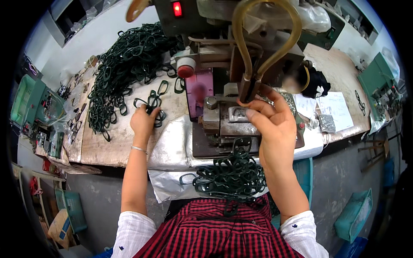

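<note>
"Green frames (153,100) left of the machine (237,64), why?"
"Easy reach, presumably: your left hand (143,122) is bunched at them, grip unclear. Your right hand (276,120) is narrow at the machine, maybe for precision; hold unclear."

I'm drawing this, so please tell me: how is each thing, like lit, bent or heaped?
Left hand: fingers at loose frames
Right hand: fingers bent at the press; grip partly hidden
Switch: lit red
Button: pressed or not, unclear
Tube: bent into a loop
Big pile: heaped on the table
Near pile: heaped by the apron
Papers: lying flat
</note>
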`<action>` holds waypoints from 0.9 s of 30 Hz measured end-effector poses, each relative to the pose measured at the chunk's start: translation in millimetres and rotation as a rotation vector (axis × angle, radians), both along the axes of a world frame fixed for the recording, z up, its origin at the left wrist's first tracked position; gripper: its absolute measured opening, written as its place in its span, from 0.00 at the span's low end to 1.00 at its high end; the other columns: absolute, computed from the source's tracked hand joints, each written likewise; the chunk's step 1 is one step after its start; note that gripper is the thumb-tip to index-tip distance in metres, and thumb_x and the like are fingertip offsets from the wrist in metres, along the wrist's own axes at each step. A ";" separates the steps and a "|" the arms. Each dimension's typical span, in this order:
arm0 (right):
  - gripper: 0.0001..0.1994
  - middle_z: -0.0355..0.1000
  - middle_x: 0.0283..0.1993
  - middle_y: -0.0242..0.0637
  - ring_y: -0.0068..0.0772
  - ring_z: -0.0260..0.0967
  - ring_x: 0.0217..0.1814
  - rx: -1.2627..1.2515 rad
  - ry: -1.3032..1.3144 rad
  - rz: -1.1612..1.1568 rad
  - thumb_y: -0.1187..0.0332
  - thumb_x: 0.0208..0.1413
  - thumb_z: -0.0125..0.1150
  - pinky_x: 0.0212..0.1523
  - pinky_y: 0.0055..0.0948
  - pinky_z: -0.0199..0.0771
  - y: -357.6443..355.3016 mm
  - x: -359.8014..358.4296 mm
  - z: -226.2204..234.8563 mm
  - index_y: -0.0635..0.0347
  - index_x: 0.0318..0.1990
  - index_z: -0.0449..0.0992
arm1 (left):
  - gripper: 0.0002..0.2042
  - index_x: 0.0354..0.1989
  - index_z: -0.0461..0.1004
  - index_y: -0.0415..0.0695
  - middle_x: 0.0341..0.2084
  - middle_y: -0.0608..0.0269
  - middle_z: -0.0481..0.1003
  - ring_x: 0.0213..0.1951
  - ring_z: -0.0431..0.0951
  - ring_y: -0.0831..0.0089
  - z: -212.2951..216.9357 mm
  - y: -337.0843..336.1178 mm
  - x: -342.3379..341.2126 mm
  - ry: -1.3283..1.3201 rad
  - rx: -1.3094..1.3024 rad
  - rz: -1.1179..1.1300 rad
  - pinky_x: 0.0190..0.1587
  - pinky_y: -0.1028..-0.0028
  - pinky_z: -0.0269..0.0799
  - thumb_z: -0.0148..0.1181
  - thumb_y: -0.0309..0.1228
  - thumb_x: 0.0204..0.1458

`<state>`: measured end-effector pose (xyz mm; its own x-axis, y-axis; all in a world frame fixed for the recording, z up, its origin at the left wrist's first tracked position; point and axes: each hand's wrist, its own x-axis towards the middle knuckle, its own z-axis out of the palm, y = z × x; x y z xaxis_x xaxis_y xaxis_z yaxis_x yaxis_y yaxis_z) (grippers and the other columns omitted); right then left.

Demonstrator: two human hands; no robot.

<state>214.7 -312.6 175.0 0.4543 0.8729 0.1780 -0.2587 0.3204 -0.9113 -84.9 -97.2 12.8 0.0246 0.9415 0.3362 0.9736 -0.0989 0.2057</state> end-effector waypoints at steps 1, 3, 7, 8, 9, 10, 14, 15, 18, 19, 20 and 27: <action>0.30 0.77 0.47 0.44 0.31 0.70 0.58 0.024 -0.116 0.015 0.79 0.53 0.62 0.64 0.30 0.62 -5.7 4.1 -5.4 0.72 0.64 0.60 | 0.26 0.36 0.79 0.41 0.32 0.50 0.80 0.34 0.80 0.52 11.9 -0.4 1.6 -0.023 -0.021 0.010 0.36 0.60 0.75 0.65 0.57 0.48; 0.26 0.77 0.48 0.42 0.32 0.70 0.59 0.058 -0.439 -0.056 0.77 0.53 0.62 0.64 0.31 0.62 -20.8 18.4 -14.4 0.69 0.61 0.66 | 0.24 0.35 0.80 0.41 0.27 0.51 0.80 0.31 0.80 0.54 28.0 -8.1 0.8 -0.295 -0.092 0.017 0.34 0.62 0.73 0.66 0.54 0.49; 0.13 0.77 0.40 0.38 0.39 0.71 0.48 -0.351 -0.992 -0.567 0.75 0.48 0.68 0.52 0.36 0.69 -81.6 80.4 -61.4 0.63 0.43 0.79 | 0.22 0.26 0.78 0.38 0.18 0.68 0.75 0.22 0.69 0.80 61.4 -48.7 -17.2 -0.830 0.119 -0.050 0.25 0.76 0.61 0.60 0.47 0.59; 0.13 0.76 0.38 0.38 0.40 0.70 0.46 -0.373 -1.111 -0.617 0.74 0.47 0.68 0.50 0.37 0.69 -85.2 88.5 -73.2 0.63 0.43 0.79 | 0.21 0.27 0.79 0.39 0.18 0.69 0.74 0.21 0.67 0.81 82.5 -73.4 -10.5 -0.929 -0.091 -0.061 0.25 0.78 0.60 0.58 0.47 0.61; 0.14 0.75 0.36 0.38 0.42 0.69 0.43 -0.406 -1.228 -0.648 0.73 0.47 0.69 0.47 0.38 0.69 -89.2 92.3 -85.5 0.63 0.43 0.79 | 0.21 0.28 0.79 0.41 0.18 0.70 0.74 0.21 0.66 0.82 102.0 -100.5 -2.4 -1.014 -0.315 -0.054 0.24 0.79 0.58 0.55 0.47 0.62; 0.14 0.74 0.34 0.38 0.43 0.68 0.41 -0.435 -1.354 -0.675 0.72 0.46 0.69 0.44 0.40 0.69 -92.6 90.8 -97.9 0.63 0.42 0.79 | 0.21 0.30 0.79 0.42 0.19 0.70 0.74 0.20 0.66 0.83 113.0 -128.8 16.7 -1.096 -0.529 -0.204 0.24 0.80 0.59 0.52 0.47 0.64; 0.07 0.73 0.32 0.39 0.47 0.68 0.41 -0.335 -1.412 -0.772 0.72 0.48 0.68 0.44 0.43 0.68 -55.6 102.1 -120.9 0.61 0.34 0.77 | 0.24 0.42 0.75 0.40 0.15 0.68 0.71 0.16 0.67 0.84 181.4 -193.7 117.5 -1.072 -1.383 -0.684 0.17 0.83 0.61 0.41 0.49 0.69; 0.06 0.73 0.31 0.40 0.47 0.68 0.40 -0.286 -1.400 -0.761 0.72 0.48 0.67 0.44 0.42 0.69 -45.9 101.9 -116.6 0.61 0.31 0.76 | 0.24 0.43 0.74 0.39 0.15 0.67 0.72 0.13 0.68 0.83 177.1 -196.8 130.9 -1.250 -1.515 -0.703 0.15 0.85 0.61 0.39 0.48 0.69; 0.05 0.74 0.31 0.40 0.48 0.68 0.39 -0.309 -1.343 -0.708 0.72 0.49 0.66 0.44 0.43 0.67 -29.7 98.8 -105.3 0.61 0.30 0.75 | 0.24 0.45 0.72 0.38 0.15 0.65 0.72 0.11 0.68 0.82 172.7 -187.9 157.1 -1.312 -1.533 -0.636 0.12 0.85 0.61 0.37 0.48 0.70; 0.05 0.74 0.32 0.40 0.48 0.68 0.39 -0.287 -1.313 -0.718 0.72 0.50 0.66 0.44 0.43 0.67 -25.3 101.2 -100.6 0.61 0.30 0.75 | 0.24 0.45 0.72 0.38 0.15 0.65 0.72 0.10 0.67 0.82 169.6 -185.9 160.2 -1.330 -1.515 -0.626 0.11 0.85 0.61 0.37 0.48 0.70; 0.05 0.74 0.32 0.40 0.47 0.68 0.39 -0.265 -1.284 -0.727 0.72 0.50 0.65 0.44 0.43 0.67 -20.5 104.9 -94.2 0.61 0.31 0.75 | 0.24 0.46 0.72 0.38 0.15 0.65 0.72 0.09 0.67 0.81 167.4 -184.6 163.2 -1.349 -1.495 -0.615 0.11 0.85 0.60 0.37 0.48 0.70; 0.05 0.73 0.42 0.41 0.49 0.68 0.49 -0.295 -1.364 -0.558 0.73 0.51 0.62 0.51 0.45 0.67 -15.8 107.0 -103.7 0.58 0.36 0.77 | 0.24 0.46 0.73 0.39 0.14 0.65 0.72 0.09 0.66 0.81 155.6 -191.1 168.2 -1.473 -1.497 -0.621 0.11 0.84 0.60 0.40 0.50 0.69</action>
